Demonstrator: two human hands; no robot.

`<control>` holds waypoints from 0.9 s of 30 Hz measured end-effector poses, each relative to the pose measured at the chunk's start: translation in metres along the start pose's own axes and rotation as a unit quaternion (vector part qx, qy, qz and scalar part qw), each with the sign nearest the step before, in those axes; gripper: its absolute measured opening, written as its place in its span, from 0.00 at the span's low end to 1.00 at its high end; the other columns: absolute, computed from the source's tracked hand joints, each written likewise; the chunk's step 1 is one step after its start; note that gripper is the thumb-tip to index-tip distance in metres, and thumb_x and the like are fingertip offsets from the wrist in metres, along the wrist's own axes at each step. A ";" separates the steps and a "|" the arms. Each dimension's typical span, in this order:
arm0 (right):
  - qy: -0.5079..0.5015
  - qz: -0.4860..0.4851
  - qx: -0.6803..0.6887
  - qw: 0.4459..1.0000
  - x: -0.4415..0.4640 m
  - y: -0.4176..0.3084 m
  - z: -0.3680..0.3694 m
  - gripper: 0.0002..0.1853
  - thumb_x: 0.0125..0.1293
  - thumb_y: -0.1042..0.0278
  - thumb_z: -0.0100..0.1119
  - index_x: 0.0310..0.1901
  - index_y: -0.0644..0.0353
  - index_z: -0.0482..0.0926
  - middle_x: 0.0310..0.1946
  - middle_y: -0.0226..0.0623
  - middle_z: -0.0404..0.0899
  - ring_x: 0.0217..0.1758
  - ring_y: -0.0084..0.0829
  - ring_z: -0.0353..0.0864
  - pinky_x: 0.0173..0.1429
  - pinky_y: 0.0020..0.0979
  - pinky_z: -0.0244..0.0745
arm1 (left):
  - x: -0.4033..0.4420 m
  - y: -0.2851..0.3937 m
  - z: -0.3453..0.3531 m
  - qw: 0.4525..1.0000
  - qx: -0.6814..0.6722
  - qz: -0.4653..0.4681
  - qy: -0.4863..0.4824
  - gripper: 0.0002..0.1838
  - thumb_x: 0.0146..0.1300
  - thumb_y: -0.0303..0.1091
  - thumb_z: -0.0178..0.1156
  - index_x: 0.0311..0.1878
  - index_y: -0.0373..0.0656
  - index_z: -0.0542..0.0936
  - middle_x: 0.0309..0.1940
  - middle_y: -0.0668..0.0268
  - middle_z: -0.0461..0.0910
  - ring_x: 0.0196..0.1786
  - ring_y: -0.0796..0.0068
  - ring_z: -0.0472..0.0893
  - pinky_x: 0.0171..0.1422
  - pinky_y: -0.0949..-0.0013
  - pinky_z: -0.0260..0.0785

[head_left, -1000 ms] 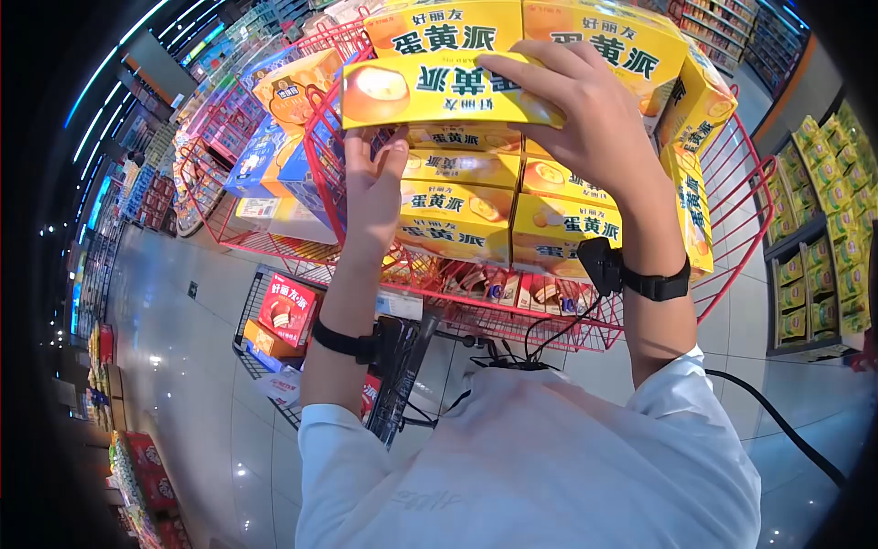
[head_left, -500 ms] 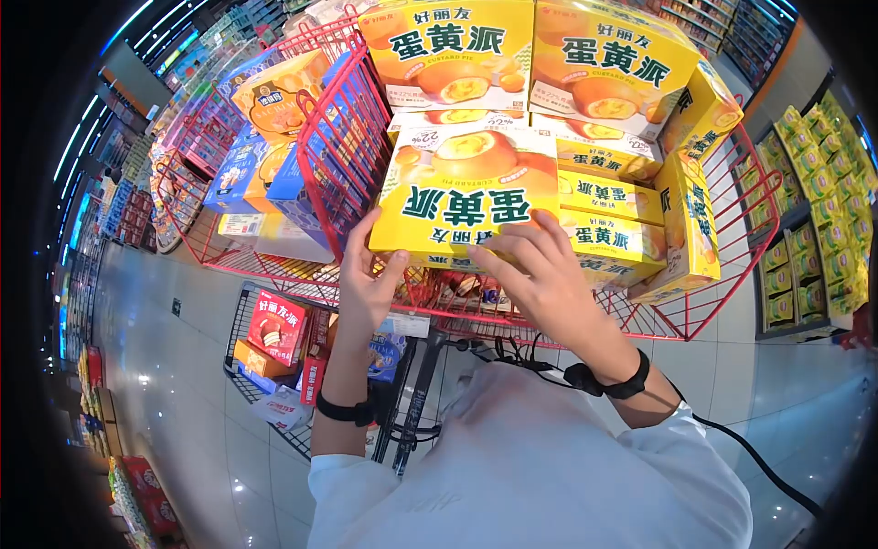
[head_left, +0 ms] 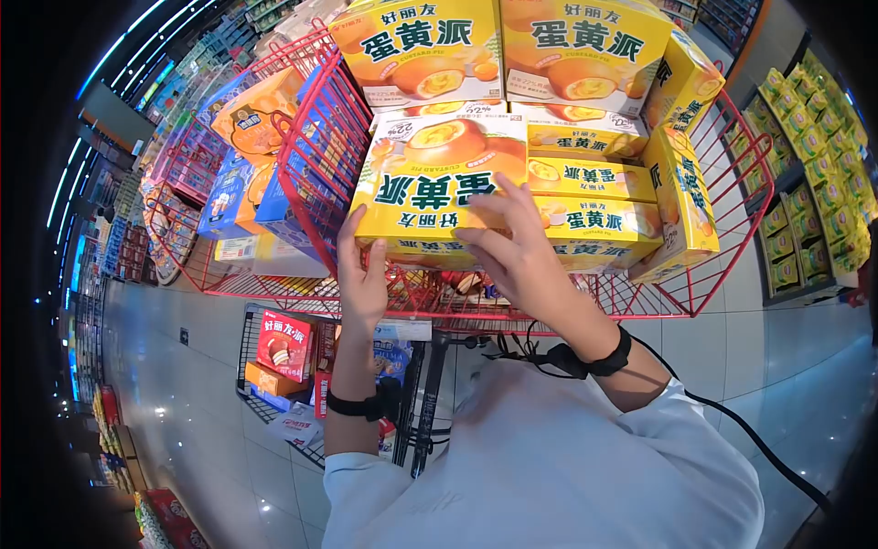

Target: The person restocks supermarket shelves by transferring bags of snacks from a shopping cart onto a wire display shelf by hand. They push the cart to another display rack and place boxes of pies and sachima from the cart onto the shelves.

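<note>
A yellow and white custard pie box (head_left: 444,174) lies flat, its print upside down, on the left of the stack in a red wire basket (head_left: 681,309). At its front left corner is my left hand (head_left: 364,279), fingers apart and touching the box's edge. My right hand (head_left: 517,247) rests with spread fingers on the box's front right part. Behind it stand two upright boxes of the same kind, a left one (head_left: 416,55) and a right one (head_left: 585,55). More yellow boxes (head_left: 594,218) are stacked to the right.
Blue and orange boxes (head_left: 261,137) fill the left basket section. Below, a black wire cart (head_left: 259,403) holds a red box (head_left: 285,346) and other packs. A rack of green-yellow packets (head_left: 805,183) stands right. A black cable (head_left: 759,416) runs from my right wrist side.
The box was tilted up in both hands, then came down flat onto the stack. My right hand moved from its far edge to its near part. The view has shifted slightly.
</note>
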State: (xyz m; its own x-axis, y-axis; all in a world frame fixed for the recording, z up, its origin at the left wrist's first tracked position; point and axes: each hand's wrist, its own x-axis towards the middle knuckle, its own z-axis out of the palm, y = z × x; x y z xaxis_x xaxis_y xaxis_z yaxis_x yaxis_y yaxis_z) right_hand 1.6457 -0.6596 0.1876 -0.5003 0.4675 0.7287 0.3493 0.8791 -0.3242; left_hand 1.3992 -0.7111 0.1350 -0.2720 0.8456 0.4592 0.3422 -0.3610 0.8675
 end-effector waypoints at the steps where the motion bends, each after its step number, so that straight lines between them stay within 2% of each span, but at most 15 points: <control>1: 0.020 0.027 -0.028 0.999 -0.001 -0.003 -0.001 0.20 0.55 0.76 0.70 0.50 0.55 0.81 0.59 0.45 0.71 0.70 0.55 0.67 0.71 0.60 0.63 | 0.000 0.002 0.000 1.000 -0.018 -0.013 0.000 0.26 0.76 0.20 0.46 0.75 0.38 0.59 0.66 0.52 0.71 0.68 0.69 0.71 0.72 0.67 0.60; 2: 0.012 0.060 -0.069 0.996 -0.003 -0.003 -0.003 0.22 0.55 0.72 0.72 0.53 0.54 0.80 0.66 0.48 0.66 0.72 0.56 0.65 0.71 0.55 0.64 | 0.000 0.004 0.000 0.999 -0.035 -0.024 0.000 0.26 0.76 0.20 0.46 0.75 0.38 0.59 0.66 0.52 0.71 0.68 0.69 0.71 0.72 0.67 0.61; 3: 0.015 0.057 -0.067 0.996 -0.005 -0.002 -0.002 0.22 0.55 0.72 0.72 0.53 0.54 0.80 0.66 0.48 0.66 0.72 0.56 0.65 0.71 0.55 0.64 | 0.000 0.004 -0.001 0.999 -0.032 -0.022 0.001 0.26 0.76 0.20 0.46 0.75 0.38 0.59 0.66 0.52 0.71 0.68 0.69 0.71 0.72 0.67 0.61; 5: 0.032 0.171 0.087 0.981 -0.006 0.002 -0.001 0.24 0.56 0.69 0.74 0.55 0.55 0.79 0.69 0.50 0.62 0.72 0.58 0.64 0.71 0.50 0.66 | 0.000 0.002 -0.002 0.999 -0.030 -0.035 -0.003 0.26 0.75 0.19 0.46 0.74 0.38 0.59 0.66 0.52 0.71 0.67 0.70 0.72 0.72 0.68 0.62; 6: 0.014 0.161 0.093 0.982 -0.005 0.004 -0.002 0.25 0.57 0.67 0.74 0.57 0.56 0.78 0.71 0.51 0.61 0.72 0.58 0.64 0.70 0.46 0.68 | -0.001 0.003 -0.002 0.999 -0.024 -0.040 0.002 0.26 0.75 0.19 0.46 0.74 0.37 0.58 0.67 0.51 0.71 0.68 0.69 0.72 0.72 0.68 0.62; 9: -0.011 0.124 0.090 0.988 -0.005 0.014 0.000 0.25 0.58 0.66 0.74 0.57 0.56 0.79 0.70 0.51 0.62 0.71 0.57 0.65 0.69 0.46 0.69 | -0.004 0.010 0.004 0.997 -0.049 -0.049 0.035 0.26 0.74 0.20 0.49 0.73 0.37 0.61 0.67 0.51 0.68 0.68 0.67 0.70 0.73 0.66 0.61; 15: -0.020 0.135 0.112 0.984 0.000 0.023 0.003 0.25 0.58 0.66 0.73 0.57 0.56 0.79 0.69 0.48 0.65 0.70 0.53 0.68 0.70 0.43 0.70 | 0.001 0.013 0.006 0.997 -0.039 -0.051 0.033 0.25 0.73 0.20 0.50 0.72 0.36 0.62 0.67 0.49 0.69 0.66 0.67 0.72 0.69 0.64 0.65; 17: -0.020 0.156 0.137 0.978 0.000 0.025 0.004 0.27 0.57 0.65 0.74 0.59 0.57 0.79 0.71 0.47 0.64 0.73 0.50 0.65 0.73 0.43 0.64 | 0.002 0.010 0.006 0.997 -0.034 -0.061 0.040 0.24 0.73 0.20 0.50 0.72 0.36 0.64 0.66 0.49 0.70 0.66 0.66 0.73 0.68 0.64 0.66; 18: -0.009 0.130 0.101 0.986 0.000 0.026 0.005 0.25 0.57 0.66 0.74 0.57 0.55 0.79 0.71 0.50 0.63 0.70 0.54 0.68 0.70 0.45 0.69 | 0.003 0.010 0.007 0.998 0.014 -0.031 0.050 0.24 0.73 0.20 0.51 0.71 0.36 0.66 0.65 0.49 0.70 0.65 0.65 0.73 0.67 0.63 0.68; 19: -0.013 0.128 0.104 0.986 0.000 0.025 0.006 0.25 0.57 0.66 0.74 0.57 0.55 0.79 0.71 0.50 0.63 0.70 0.54 0.68 0.70 0.45 0.69 | 0.001 0.012 0.008 0.996 0.063 -0.003 0.060 0.23 0.72 0.20 0.51 0.70 0.36 0.67 0.64 0.48 0.70 0.64 0.64 0.74 0.66 0.62 0.69; 20: 0.003 0.131 0.099 0.986 0.000 0.024 0.007 0.26 0.56 0.66 0.75 0.58 0.55 0.79 0.71 0.51 0.61 0.70 0.55 0.67 0.70 0.45 0.68 | -0.005 0.015 0.010 0.994 0.087 0.012 0.065 0.25 0.70 0.21 0.53 0.71 0.37 0.67 0.64 0.46 0.69 0.64 0.55 0.74 0.66 0.60 0.69; 21: 0.018 0.135 0.095 0.986 -0.002 0.023 0.007 0.26 0.56 0.66 0.75 0.58 0.54 0.79 0.72 0.52 0.59 0.70 0.56 0.67 0.70 0.45 0.68 | -0.010 0.025 0.012 0.994 0.089 0.004 0.069 0.25 0.70 0.21 0.53 0.71 0.37 0.67 0.64 0.46 0.69 0.64 0.55 0.74 0.66 0.60 0.69; 23: 0.013 0.135 0.099 0.986 -0.001 0.021 0.007 0.26 0.55 0.65 0.76 0.57 0.54 0.80 0.73 0.53 0.57 0.69 0.58 0.68 0.69 0.44 0.69 | -0.015 0.038 0.015 0.956 0.283 0.033 0.067 0.28 0.69 0.21 0.56 0.72 0.38 0.66 0.66 0.48 0.67 0.66 0.57 0.74 0.66 0.64 0.69; 24: 0.007 0.135 0.093 0.986 -0.002 0.022 0.007 0.26 0.55 0.65 0.76 0.57 0.54 0.80 0.72 0.53 0.58 0.68 0.57 0.69 0.69 0.44 0.70 | -0.017 0.040 0.016 0.940 0.330 0.047 0.076 0.31 0.67 0.24 0.59 0.73 0.42 0.66 0.66 0.46 0.66 0.67 0.47 0.72 0.67 0.59 0.69; 27: -0.004 0.127 0.083 0.988 0.000 0.023 0.005 0.26 0.55 0.65 0.76 0.56 0.56 0.81 0.70 0.52 0.62 0.66 0.54 0.73 0.66 0.43 0.73 | -0.023 0.045 0.017 0.922 0.373 0.063 0.080 0.32 0.68 0.28 0.57 0.75 0.48 0.64 0.70 0.45 0.60 0.68 0.41 0.70 0.65 0.54 0.71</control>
State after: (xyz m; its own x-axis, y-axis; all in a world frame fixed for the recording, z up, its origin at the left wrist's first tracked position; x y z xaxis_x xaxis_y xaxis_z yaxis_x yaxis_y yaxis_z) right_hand 1.6498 -0.6389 0.1765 -0.4196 0.6748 0.6071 0.3301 0.7364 -0.5905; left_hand 1.4364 -0.7404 0.1599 -0.2972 0.7252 0.6211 0.8873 -0.0306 0.4603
